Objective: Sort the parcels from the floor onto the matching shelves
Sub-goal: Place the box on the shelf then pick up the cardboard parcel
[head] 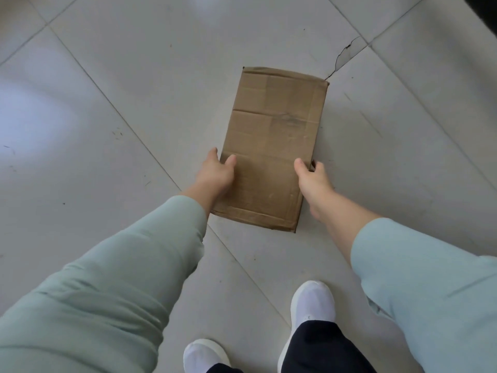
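A flat brown cardboard parcel (271,141) lies on the pale tiled floor, long side pointing away from me. My left hand (216,172) grips its left edge near the close end, thumb on top and fingers at the side. On the opposite edge, my right hand (312,176) holds the parcel the same way, thumb on the top face and fingers curled round the edge. Both arms wear light green sleeves. No shelves are in view.
Grey floor tiles (107,130) spread all around the parcel, with a crack (341,56) just beyond its far right corner. My white shoes (312,300) stand close below the parcel. A dark object (484,12) fills the top right corner.
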